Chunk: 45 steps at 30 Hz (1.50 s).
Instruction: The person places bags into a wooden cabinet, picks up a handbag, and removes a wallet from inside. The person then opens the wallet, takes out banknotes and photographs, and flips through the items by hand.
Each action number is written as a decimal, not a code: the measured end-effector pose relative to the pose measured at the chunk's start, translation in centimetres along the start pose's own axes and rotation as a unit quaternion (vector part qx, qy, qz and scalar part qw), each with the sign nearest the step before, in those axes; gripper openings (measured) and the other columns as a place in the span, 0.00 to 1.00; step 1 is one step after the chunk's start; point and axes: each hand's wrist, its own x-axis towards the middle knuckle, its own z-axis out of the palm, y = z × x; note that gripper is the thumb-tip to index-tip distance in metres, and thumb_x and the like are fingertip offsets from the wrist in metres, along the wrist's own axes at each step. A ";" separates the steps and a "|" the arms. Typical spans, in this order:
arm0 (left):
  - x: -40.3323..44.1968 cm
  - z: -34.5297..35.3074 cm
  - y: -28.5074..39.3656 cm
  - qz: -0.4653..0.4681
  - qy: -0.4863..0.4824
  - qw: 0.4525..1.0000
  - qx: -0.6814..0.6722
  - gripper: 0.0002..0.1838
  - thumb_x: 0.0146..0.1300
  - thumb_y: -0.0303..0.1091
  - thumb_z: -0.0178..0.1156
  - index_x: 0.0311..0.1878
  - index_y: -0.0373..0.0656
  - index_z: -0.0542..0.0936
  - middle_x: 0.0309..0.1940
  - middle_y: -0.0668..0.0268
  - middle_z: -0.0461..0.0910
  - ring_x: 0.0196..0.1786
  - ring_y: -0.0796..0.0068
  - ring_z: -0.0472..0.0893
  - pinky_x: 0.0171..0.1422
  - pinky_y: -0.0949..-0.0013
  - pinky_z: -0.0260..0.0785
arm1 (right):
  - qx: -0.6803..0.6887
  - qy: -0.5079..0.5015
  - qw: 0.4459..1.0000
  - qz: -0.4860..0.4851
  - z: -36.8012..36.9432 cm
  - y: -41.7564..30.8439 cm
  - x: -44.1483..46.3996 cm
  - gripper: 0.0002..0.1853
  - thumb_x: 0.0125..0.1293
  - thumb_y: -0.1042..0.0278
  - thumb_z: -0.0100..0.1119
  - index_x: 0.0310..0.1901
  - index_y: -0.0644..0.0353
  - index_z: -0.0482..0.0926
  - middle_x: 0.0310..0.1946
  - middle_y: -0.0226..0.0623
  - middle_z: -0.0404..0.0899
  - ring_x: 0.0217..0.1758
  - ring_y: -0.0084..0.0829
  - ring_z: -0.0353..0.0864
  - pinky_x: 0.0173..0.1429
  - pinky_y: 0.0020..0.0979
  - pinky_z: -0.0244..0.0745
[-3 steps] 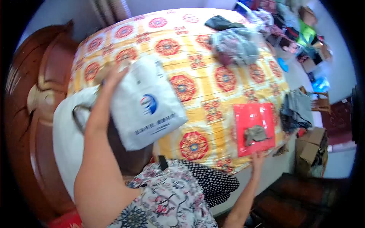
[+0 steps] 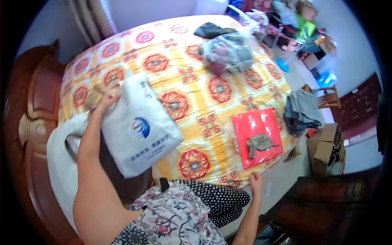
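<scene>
The bed (image 2: 192,102) has a brown wooden headboard (image 2: 41,96). A curtain (image 2: 88,20) hangs by the pale wall (image 2: 151,9). The floor (image 2: 299,83) is light, with a wooden chair (image 2: 330,99).

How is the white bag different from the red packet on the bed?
The white bag has a blue logo and dark lettering; the red packet is shiny. The white bag looks bigger than the red packet. The red packet has a grey item on top; the white bag has the left hand at its edge. Both look roughly rectangular.

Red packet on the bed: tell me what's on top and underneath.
A crumpled greyish item lies on the red packet. The patterned bedspread shows around it; anything directly beneath the packet is covered.
</scene>
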 end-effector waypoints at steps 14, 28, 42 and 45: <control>-25.7 7.7 20.9 0.525 -0.073 0.845 -0.074 0.13 0.47 0.40 0.58 0.15 0.43 0.74 0.12 0.57 0.72 0.16 0.58 0.75 0.22 0.59 0.67 | 0.046 -0.018 0.991 -0.123 5.2 -10.6 -6.4 0.11 0.60 0.69 0.50 0.39 0.68 0.73 0.30 0.34 0.75 0.31 0.21 0.73 0.35 0.20 0.69; -27.6 3.3 25.1 0.572 -0.087 0.815 0.004 0.15 0.49 0.42 0.61 0.33 0.40 0.74 0.25 0.56 0.75 0.28 0.58 0.76 0.30 0.62 0.68 | -0.145 0.000 0.953 -0.267 13.4 -15.2 -8.2 0.14 0.51 0.67 0.50 0.39 0.63 0.74 0.31 0.53 0.76 0.36 0.48 0.76 0.40 0.41 0.69; -22.3 5.9 34.4 0.305 -0.486 0.772 -0.273 0.22 0.54 0.33 0.54 0.51 0.30 0.68 0.41 0.58 0.74 0.42 0.71 0.75 0.49 0.72 0.68 | 0.179 0.152 0.930 -0.284 9.2 -15.0 -14.3 0.33 0.53 0.56 0.61 0.55 0.67 0.61 0.50 0.46 0.69 0.53 0.37 0.69 0.57 0.33 0.63; -28.5 8.2 35.3 0.278 -0.524 0.729 -0.341 0.24 0.54 0.33 0.55 0.53 0.32 0.66 0.45 0.59 0.72 0.47 0.71 0.73 0.52 0.70 0.65 | 0.482 -0.049 0.752 -0.447 5.7 -16.2 -14.2 0.40 0.52 0.55 0.63 0.60 0.66 0.53 0.54 0.39 0.66 0.56 0.30 0.66 0.59 0.31 0.62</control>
